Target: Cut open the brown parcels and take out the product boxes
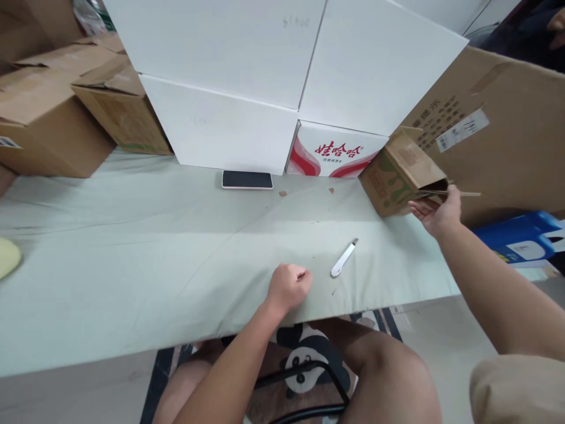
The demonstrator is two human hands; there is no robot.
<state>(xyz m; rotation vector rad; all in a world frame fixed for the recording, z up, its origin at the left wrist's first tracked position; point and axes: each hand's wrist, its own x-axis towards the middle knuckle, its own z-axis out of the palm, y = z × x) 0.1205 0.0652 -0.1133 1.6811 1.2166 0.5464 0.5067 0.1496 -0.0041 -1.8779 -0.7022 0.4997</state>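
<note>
My right hand [435, 215] is at the open end of a small brown cardboard box [392, 182] with a green print, thumb above and fingers below a flap. That box stands at the right of the cloth-covered table, against a larger carton. My left hand [290, 287] rests near the front table edge, curled into a fist with nothing showing in it. To its right lies a white utility knife [343, 259] with a short piece of blade out. A phone [247, 179] with a dark screen lies farther back, by the white boxes.
White boxes [220, 123] are stacked along the back, one with red print [338, 150]. Brown cartons [48, 112] stand at the left. A large brown carton [507, 141] and a blue package [521, 235] are at the right. Small brown scraps [283, 193] lie on the tablecloth [132, 253].
</note>
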